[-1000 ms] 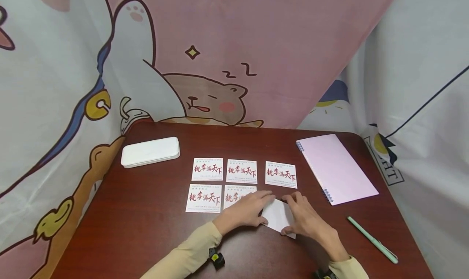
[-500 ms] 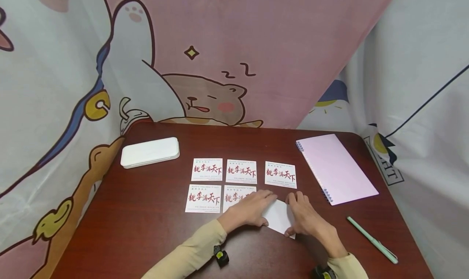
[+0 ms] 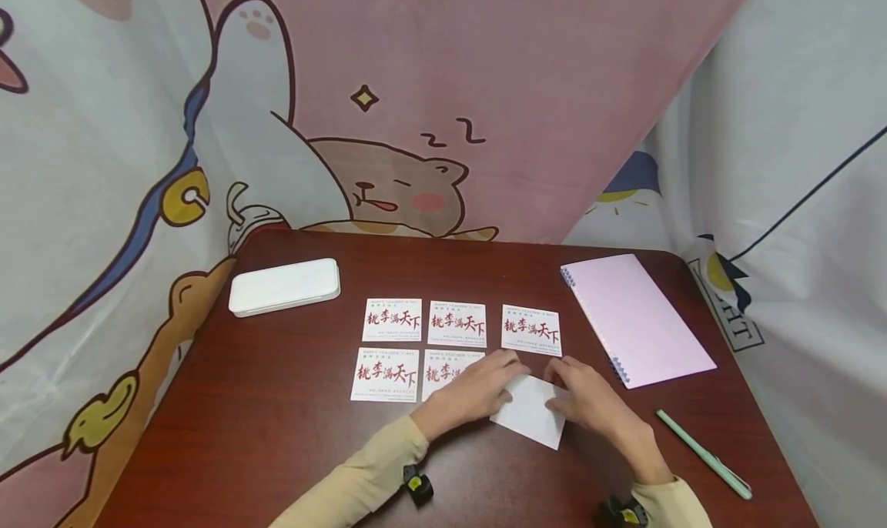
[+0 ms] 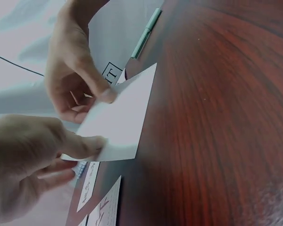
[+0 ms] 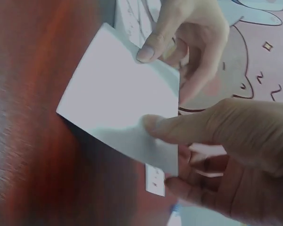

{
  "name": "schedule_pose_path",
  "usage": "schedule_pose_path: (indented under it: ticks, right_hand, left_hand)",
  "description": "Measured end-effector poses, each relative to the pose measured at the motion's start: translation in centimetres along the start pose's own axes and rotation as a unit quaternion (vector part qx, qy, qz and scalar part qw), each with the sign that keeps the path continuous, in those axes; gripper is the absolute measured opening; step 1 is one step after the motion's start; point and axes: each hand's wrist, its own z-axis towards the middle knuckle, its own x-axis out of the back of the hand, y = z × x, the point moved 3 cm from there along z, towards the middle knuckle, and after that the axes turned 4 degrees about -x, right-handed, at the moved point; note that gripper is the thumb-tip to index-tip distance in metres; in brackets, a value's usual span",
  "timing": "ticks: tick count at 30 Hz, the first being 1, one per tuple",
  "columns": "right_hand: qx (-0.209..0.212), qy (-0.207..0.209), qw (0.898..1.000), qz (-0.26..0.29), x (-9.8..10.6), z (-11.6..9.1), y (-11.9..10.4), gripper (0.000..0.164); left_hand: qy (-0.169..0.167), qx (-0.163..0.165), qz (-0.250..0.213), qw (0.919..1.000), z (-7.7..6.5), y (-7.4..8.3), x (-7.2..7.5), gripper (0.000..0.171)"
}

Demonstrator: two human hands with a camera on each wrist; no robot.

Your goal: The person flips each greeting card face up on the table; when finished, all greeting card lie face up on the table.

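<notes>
A plain white square card (image 3: 530, 411) is held between both hands, tilted, its near edge toward the person. My left hand (image 3: 474, 388) pinches its left side, thumb on the white face and fingers behind. On the other side my right hand (image 3: 589, 397) pinches it the same way; the right wrist view shows that thumb lying on the white card (image 5: 108, 89). Just left of the hands lies a printed card (image 3: 443, 368) with red characters, partly covered by the left hand. Another printed card (image 3: 530, 330) lies just beyond the hands.
More printed cards lie on the dark red table (image 3: 277, 436), one (image 3: 384, 374) in the near row and two in the far row. A white case (image 3: 284, 287) sits back left. To the right are a pink spiral notebook (image 3: 637, 320) and a green pen (image 3: 703, 453).
Both thumbs have moved from the white card's near part farther up its face, and more of the card shows. The right hand has shifted slightly right. The printed cards stay put.
</notes>
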Motion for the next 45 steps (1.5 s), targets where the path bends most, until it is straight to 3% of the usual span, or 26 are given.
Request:
schedule_pose_path:
  ticks: [6,9,12,15,20,23,29,36,45]
  right_hand:
    - [0.085,0.069,0.993,0.038,2.3,-0.3,-0.4,0.026]
    - [0.129,0.111,0.985,0.032,3.2,-0.6,-0.6,0.029]
    - [0.157,0.142,0.977,0.011,3.5,-0.8,-0.6,0.031]
    - [0.16,0.145,0.976,-0.003,3.1,-1.0,-0.5,0.03]
    - [0.126,0.104,0.986,0.023,1.4,-1.3,0.0,0.028]
    - [0.108,0.08,0.991,0.024,0.6,-1.3,0.3,0.023]
    - [0.099,0.062,0.993,-0.003,-0.5,-1.1,0.7,0.021]
    - [0.097,0.063,0.993,-0.019,-1.2,-0.9,0.9,0.023]
    - [0.083,0.062,0.994,-0.032,-1.8,-1.1,1.3,0.023]
  left_hand:
    - [0.087,-0.038,-0.029,0.9951,0.0,0.4,1.5,0.029]
    - [0.132,-0.064,-0.032,0.9887,-0.1,0.6,1.9,0.021]
    - [0.154,-0.082,-0.028,0.9842,-0.3,0.7,1.9,0.018]
    - [0.137,-0.086,-0.017,0.9866,-0.6,0.7,1.5,0.019]
    - [0.069,-0.073,-0.03,0.9945,-1.6,0.5,0.5,0.02]
    - [0.046,-0.064,-0.045,0.9958,-2.1,0.3,0.1,0.02]
    - [0.034,-0.061,-0.039,0.9968,-2.6,-0.2,-0.7,0.021]
    - [0.016,-0.041,-0.036,0.9983,-2.7,-0.5,-1.6,0.022]
    - [0.01,-0.042,-0.018,0.9989,-2.6,-0.5,-2.4,0.021]
